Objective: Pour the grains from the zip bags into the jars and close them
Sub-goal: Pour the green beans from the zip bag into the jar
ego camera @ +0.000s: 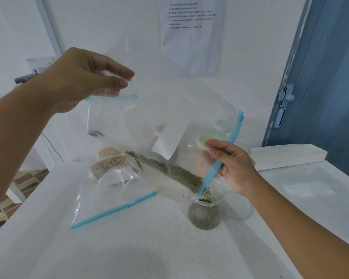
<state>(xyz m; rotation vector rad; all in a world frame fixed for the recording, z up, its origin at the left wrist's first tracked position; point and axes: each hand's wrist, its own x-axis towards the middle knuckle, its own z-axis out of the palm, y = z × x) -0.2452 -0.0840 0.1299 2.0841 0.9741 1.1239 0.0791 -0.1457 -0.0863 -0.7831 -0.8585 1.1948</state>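
Note:
A large clear zip bag (pixel 149 109) with a blue zip strip hangs tilted above the table. My left hand (pixel 83 79) pinches its raised bottom corner. My right hand (pixel 230 164) grips the blue zip edge, whose lower end dips into the mouth of a clear jar (pixel 205 210). Green grains (pixel 175 172) lie along the bag's lower fold and run into the jar, which is partly filled with them. A white label shows through the bag.
A second zip bag (pixel 113 190) with brown and pale grains lies on the white table (pixel 149 248). A clear lid (pixel 238 206) rests right of the jar. A green-lidded jar (pixel 204 143) stands behind the bag. A blue door (pixel 326 77) is at right.

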